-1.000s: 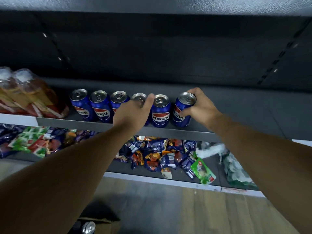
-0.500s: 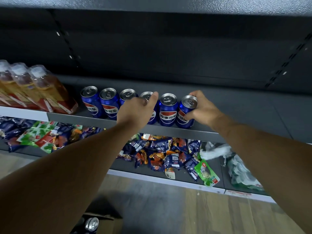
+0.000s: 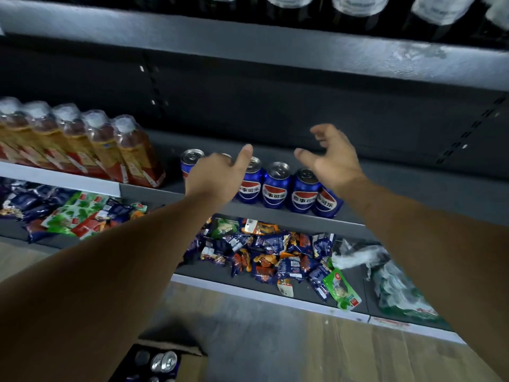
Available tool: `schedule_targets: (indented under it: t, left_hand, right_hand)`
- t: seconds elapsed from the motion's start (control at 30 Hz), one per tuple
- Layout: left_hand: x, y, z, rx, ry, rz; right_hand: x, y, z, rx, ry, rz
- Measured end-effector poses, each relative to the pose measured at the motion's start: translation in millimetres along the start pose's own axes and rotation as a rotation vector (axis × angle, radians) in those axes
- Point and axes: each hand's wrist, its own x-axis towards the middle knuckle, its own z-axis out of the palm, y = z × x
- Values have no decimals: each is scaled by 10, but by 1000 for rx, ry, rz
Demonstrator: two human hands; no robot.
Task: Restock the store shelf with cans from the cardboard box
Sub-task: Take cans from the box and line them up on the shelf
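Observation:
Several blue Pepsi cans (image 3: pixel 276 186) stand in a row on the grey middle shelf (image 3: pixel 413 188). My left hand (image 3: pixel 217 175) hovers in front of the row's left part with its thumb raised, hiding a can or two; it holds nothing. My right hand (image 3: pixel 334 157) is lifted above the rightmost can (image 3: pixel 329 204), fingers spread and loosely bent, empty. On the floor at the bottom sits the cardboard box (image 3: pixel 190 362) with more cans (image 3: pixel 164 361) inside, tops up.
Shrink-wrapped bottles of orange drink (image 3: pixel 110 150) fill the shelf's left part. Snack packets (image 3: pixel 264 255) lie heaped on the lower shelf, with a clear plastic bag (image 3: pixel 396 288) at right. Bottles stand on the shelf overhead. The grey shelf right of the cans is bare.
My right hand has let go of the rightmost can and risen above it. My left hand has come off the cans. The view has tilted up and shifted left.

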Motion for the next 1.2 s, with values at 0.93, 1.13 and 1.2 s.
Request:
schedule_targets:
  t: [0.93, 1.13, 1.2]
  left_hand:
    - [-1937, -4932, -31, 170, -243, -470]
    - [-2573, -5391, 843, 176, -369, -556]
    - [-2752, -5470, 1115, 174, -412, -564]
  right_hand:
    - [-2373, -358, 5137, 104, -525, 115]
    - [-3011, 396, 5629, 65, -653, 180]
    - [-3194, 639, 5762, 62, -689, 196]
